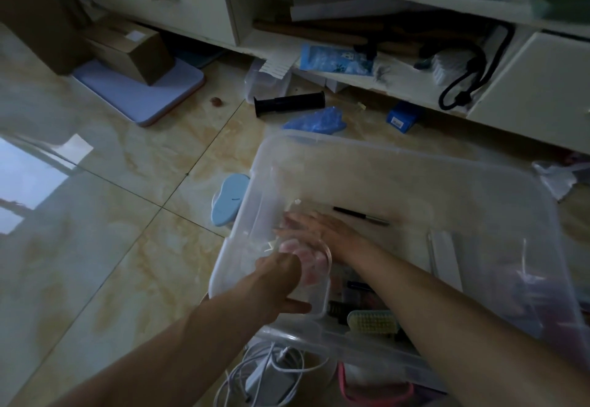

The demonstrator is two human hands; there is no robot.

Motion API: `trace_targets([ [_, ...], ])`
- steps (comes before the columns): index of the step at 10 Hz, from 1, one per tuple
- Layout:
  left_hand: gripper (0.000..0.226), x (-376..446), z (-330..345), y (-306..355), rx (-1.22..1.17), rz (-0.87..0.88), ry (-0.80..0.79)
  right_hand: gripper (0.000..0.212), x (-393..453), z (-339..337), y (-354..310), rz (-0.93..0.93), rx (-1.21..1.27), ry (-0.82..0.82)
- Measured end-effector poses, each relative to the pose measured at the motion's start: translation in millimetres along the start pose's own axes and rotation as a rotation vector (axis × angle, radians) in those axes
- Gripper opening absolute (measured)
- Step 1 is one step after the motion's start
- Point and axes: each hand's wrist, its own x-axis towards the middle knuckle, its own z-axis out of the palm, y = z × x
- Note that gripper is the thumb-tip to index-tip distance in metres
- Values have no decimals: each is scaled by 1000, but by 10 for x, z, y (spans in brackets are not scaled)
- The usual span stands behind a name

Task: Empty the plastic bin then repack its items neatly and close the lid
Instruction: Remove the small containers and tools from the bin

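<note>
A large clear plastic bin point(399, 155) stands on the tiled floor in front of me. Both my hands are inside its left part. My left hand point(281, 279) grips a small clear round container point(316, 258); its fingers show pink through the wall and the thumb lies below. Just beyond it my right hand point(322, 227) lies flat with straight fingers, which touch the container's far side. On the bin's floor are a black pen point(360, 215), a white flat strip point(445, 256), a green brush point(370, 320) and some dark small items.
A coiled white cable with a charger point(271, 371) and a pink band point(376, 390) lie near me. A light blue object point(228, 199) lies left of the bin. Beyond it are a blue plastic bag point(316, 120), a black cylinder point(289, 103) and a white cabinet point(526, 87).
</note>
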Motion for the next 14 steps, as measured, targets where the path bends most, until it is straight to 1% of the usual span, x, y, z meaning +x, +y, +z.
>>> trace_targets([
  [1,31,2,-41,-38,-9,-20,-50,45,48,55,47,-88,-196,-47],
  [2,36,58,-75,-78,-16,-83,-122,37,50,40,31,24,-257,-45],
  [3,56,39,-72,-30,-59,-2,-178,33,-25,47,192,150,-251,49],
  [4,43,51,-43,82,-260,35,-138,22,-256,-118,299,353,97,169],
  [5,39,76,24,116,-242,105,-91,21,-522,-401,300,411,329,375],
  [6,39,165,140,136,-247,143,-60,22,-740,-668,36,256,330,386],
  [7,49,187,278,184,-248,115,40,51,-774,-749,-168,268,323,205],
  [8,46,177,342,287,-203,195,72,57,-775,-740,-164,319,422,238],
  [9,42,196,314,385,-248,229,42,31,-871,-768,8,384,607,521],
  [10,40,264,297,380,-322,223,-31,26,-930,-721,245,393,748,522],
  [11,17,283,296,345,-363,200,-118,20,-954,-633,442,542,610,541],
  [12,24,317,304,320,-403,173,-171,19,-1038,-399,647,634,271,203],
  [13,48,401,332,310,-371,178,-170,58,-1110,-26,624,579,105,-80],
  [14,52,446,389,299,-347,188,-168,72,-1080,174,556,609,128,-6],
])
